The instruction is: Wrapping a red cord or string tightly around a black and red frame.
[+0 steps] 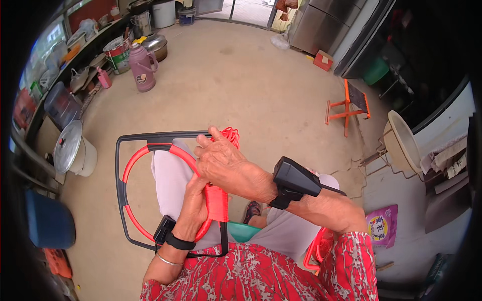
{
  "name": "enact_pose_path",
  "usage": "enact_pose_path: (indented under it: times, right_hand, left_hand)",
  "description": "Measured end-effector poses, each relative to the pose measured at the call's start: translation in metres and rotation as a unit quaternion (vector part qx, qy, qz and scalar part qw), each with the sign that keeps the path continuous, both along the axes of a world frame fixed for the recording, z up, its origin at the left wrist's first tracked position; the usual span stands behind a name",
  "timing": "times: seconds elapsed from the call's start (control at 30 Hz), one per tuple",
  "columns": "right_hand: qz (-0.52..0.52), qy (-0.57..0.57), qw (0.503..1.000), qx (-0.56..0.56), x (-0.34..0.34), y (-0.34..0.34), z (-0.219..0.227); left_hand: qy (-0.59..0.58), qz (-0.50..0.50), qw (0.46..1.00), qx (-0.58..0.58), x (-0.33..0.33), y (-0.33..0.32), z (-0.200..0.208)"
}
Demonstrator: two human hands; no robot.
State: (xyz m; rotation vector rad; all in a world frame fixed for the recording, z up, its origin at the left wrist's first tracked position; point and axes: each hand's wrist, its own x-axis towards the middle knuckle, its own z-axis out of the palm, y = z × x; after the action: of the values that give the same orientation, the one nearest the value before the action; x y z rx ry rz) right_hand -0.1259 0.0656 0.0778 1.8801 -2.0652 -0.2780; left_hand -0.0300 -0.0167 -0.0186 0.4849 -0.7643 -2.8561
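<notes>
Over my lap lies a black squarish frame with a red and black ring set inside it. My left hand is closed around the ring's right side, beside a wide band of red strips wrapped there. Just above it, my right hand bends its fingers over the frame's upper right part. Loops of thin red cord come out behind those fingers, which appear closed on the cord; their tips are partly hidden. More red cord hangs in loops by my right thigh.
Beneath me shows part of a green seat. An orange folding stool stands at right, near a beige basin. A pink thermos, a lidded white bucket and a blue container stand on the left. A purple packet lies at right.
</notes>
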Motion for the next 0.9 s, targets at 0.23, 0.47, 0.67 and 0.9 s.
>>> enact_pose_path:
  times: [0.23, 0.47, 0.67, 0.9]
  right_hand:
    - [0.04, -0.244, 0.918, -0.309, -0.018, 0.028, 0.007]
    - [-0.184, -0.631, 0.674, -0.337, -0.003, 0.059, -0.08]
    - [-0.103, -0.776, 0.529, -0.329, -0.013, 0.05, -0.101]
    - [-0.143, -0.852, 0.464, -0.198, -0.023, 0.049, -0.12]
  left_hand:
    - [-0.063, 0.007, 0.996, -0.056, -0.008, -0.002, 0.006]
    - [-0.131, -0.02, 0.982, -0.132, -0.01, -0.004, 0.011]
    - [-0.144, -0.07, 0.979, -0.129, -0.009, -0.006, 0.015]
    - [-0.158, -0.115, 0.975, -0.109, -0.011, -0.008, 0.011]
